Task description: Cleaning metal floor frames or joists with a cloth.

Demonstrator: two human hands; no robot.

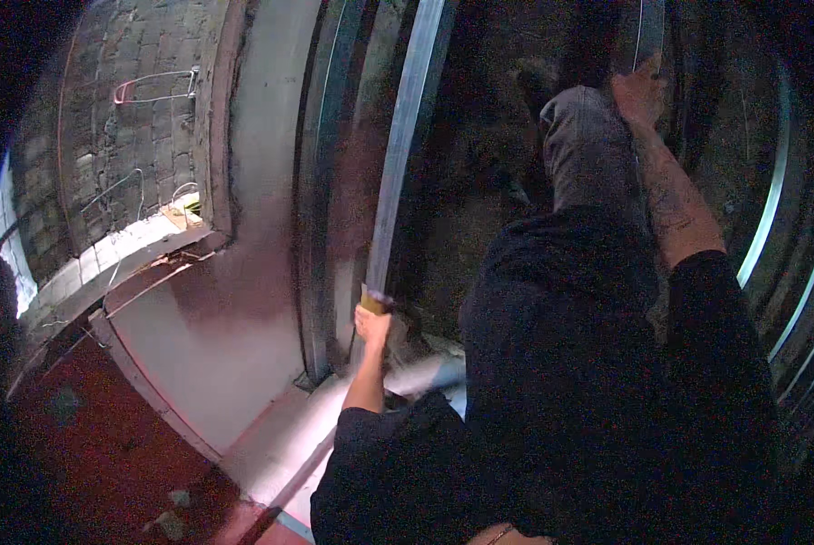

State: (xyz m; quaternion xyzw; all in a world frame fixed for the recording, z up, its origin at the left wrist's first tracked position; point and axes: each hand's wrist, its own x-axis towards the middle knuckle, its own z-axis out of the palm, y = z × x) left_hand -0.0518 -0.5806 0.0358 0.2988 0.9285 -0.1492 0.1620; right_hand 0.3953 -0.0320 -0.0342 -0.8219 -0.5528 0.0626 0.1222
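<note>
My left hand (371,323) is closed round a small yellow object (376,302) at the lower part of a shiny upright metal profile (405,109); what the object is I cannot make out. My right hand (638,98), up at the top right, is closed on another metal profile (650,32), its fingertips in shadow. My right leg (579,145), in grey trousers, is bent between my arms, and my dark-clothed body fills the lower right.
At the left, a brick wall (125,127) with wire loops borders a bright opening. Pale panels (216,336) and a dark red surface (125,427) lie below it. Further metal profiles (761,218) stand at the right, and the middle background is dark and hard to read.
</note>
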